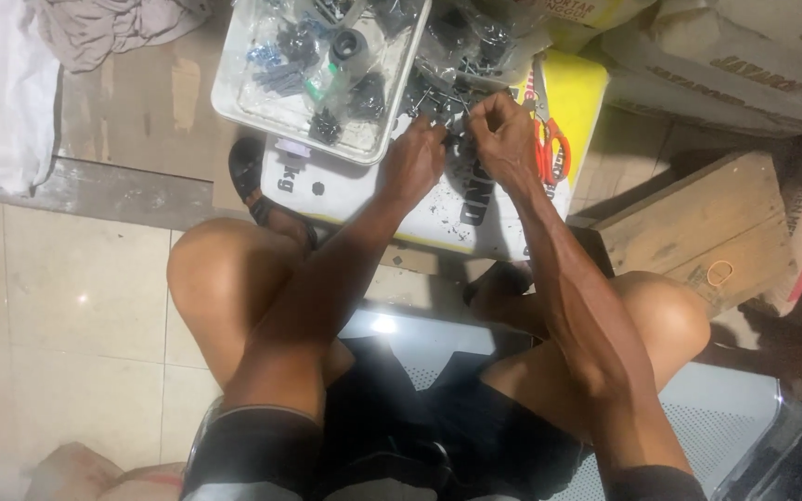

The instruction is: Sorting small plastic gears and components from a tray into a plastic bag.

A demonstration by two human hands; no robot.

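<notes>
Seated person bent over a white-and-yellow sack (489, 218) serving as surface; clear plastic tray (234, 88) of bagged black parts behind; orange-handled scissors (549, 148) beside; left hand (412, 162) and right hand (505, 139), fingertips pinched narrow on a small black part (457, 139), apparently mid-assembly; next move likely demands fine alignment

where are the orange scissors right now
In the head view, the orange-handled scissors lie on the yellow-and-white sack, just right of the right hand.

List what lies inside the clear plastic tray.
The clear plastic tray holds small black parts, some in clear bags, and a black ring-shaped piece. Glare and bag plastic hide what each part is and whatever lies beneath them.
</notes>
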